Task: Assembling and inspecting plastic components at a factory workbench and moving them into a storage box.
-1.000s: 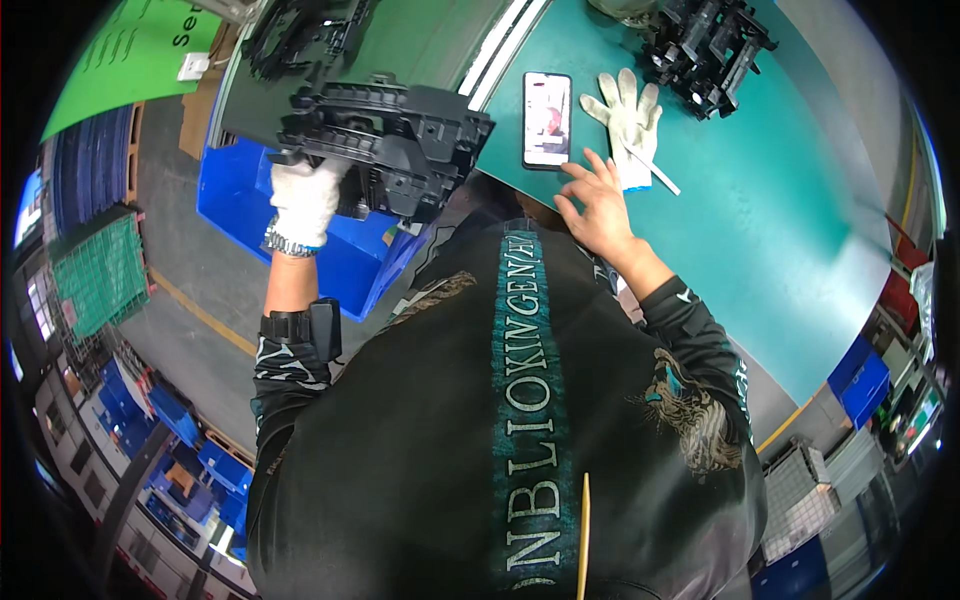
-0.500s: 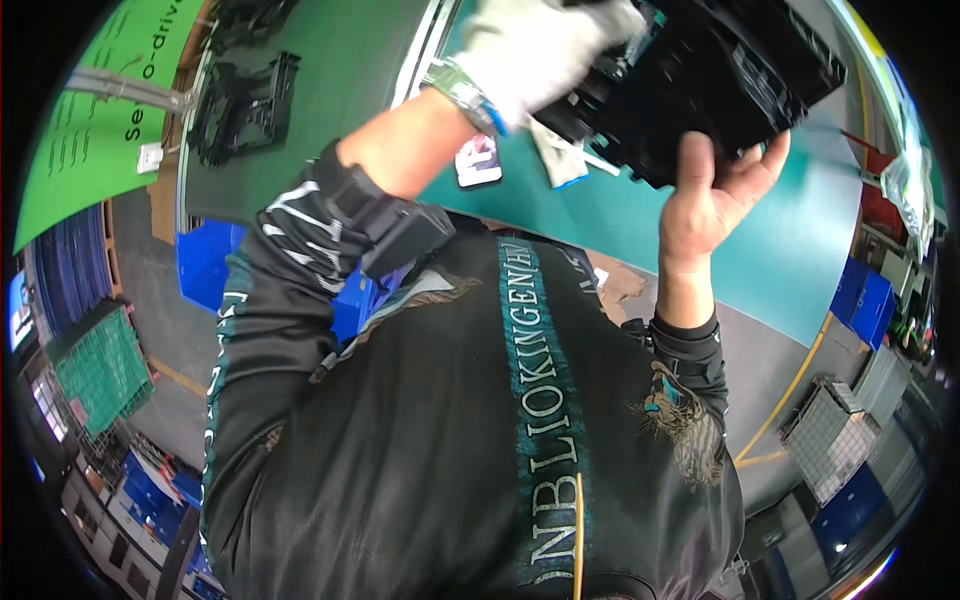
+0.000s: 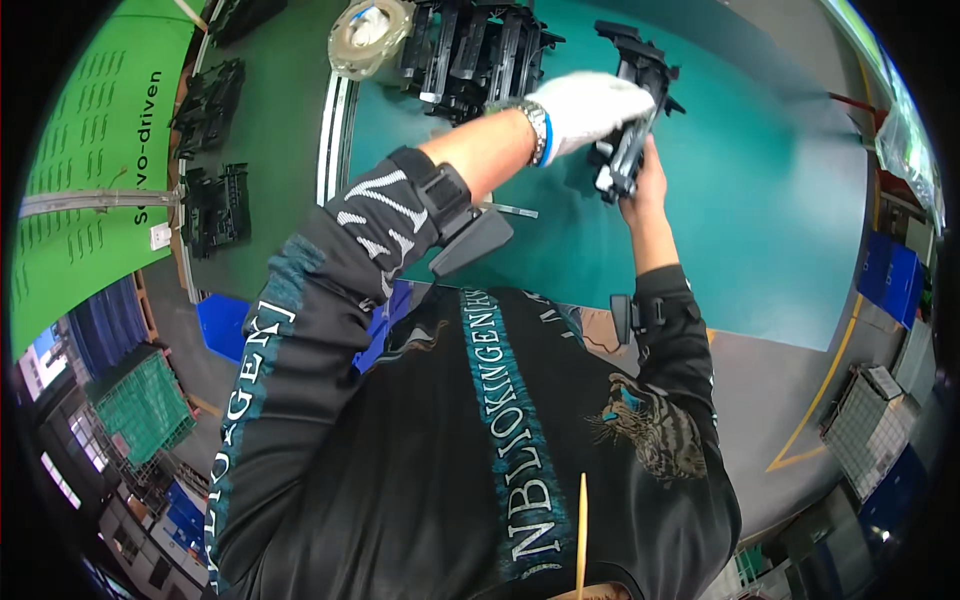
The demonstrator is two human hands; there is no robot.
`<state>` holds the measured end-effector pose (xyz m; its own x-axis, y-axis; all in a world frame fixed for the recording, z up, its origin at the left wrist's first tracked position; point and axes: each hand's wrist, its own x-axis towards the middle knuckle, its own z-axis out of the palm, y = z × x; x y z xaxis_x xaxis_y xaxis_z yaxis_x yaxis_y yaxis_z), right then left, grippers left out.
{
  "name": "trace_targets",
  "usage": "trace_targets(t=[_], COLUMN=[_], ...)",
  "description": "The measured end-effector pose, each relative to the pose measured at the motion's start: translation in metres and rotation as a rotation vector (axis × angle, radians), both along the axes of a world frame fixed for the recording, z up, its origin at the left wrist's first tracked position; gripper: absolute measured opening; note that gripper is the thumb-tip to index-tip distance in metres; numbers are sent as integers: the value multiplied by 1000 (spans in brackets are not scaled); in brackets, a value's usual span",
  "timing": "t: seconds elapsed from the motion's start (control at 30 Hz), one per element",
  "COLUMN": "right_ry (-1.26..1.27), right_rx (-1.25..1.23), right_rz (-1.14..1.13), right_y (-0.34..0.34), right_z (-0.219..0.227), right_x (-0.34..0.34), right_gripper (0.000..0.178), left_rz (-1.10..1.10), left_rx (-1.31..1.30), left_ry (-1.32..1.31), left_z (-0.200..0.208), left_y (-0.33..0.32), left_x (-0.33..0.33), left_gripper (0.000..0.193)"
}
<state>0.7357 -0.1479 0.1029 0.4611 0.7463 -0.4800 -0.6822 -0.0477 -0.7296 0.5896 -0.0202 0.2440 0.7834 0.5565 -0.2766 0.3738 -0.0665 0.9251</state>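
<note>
Head view: black plastic part between both hands, over green table; whether touching tabletop, cannot tell. Gloved left hand laid across part's middle from left; finger closure unclear. Bare right hand grips part's near end from right, fingers mostly hidden behind. More black parts grouped left of hands. Blue bin below table edge, lower left, contents hidden. Wire-mesh basket on floor, right, contents unclear.
</note>
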Motion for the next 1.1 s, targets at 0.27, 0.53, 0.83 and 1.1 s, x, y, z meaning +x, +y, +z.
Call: trace_targets(t=[0.27,0.53,0.83,1.1], right_ry=[-478,-638,-607,-625], right_rx=[-306,-283,-130,-329], right_rz=[132,266,296,149], right_y=[91,100,92,-22], right_z=[-55,-13,-34,-79], right_x=[-48,-93,-95,-81], right_gripper=[61,71,70,47], left_rz=[159,-206,59,1240], left_rx=[-17,345,701,-270], left_ry=[185,749,181,179], left_z=[-50,-4,5,-33], left_y=[67,74,39,-85], left_x=[-46,-74,-224,-512], left_gripper=[39,44,42,49])
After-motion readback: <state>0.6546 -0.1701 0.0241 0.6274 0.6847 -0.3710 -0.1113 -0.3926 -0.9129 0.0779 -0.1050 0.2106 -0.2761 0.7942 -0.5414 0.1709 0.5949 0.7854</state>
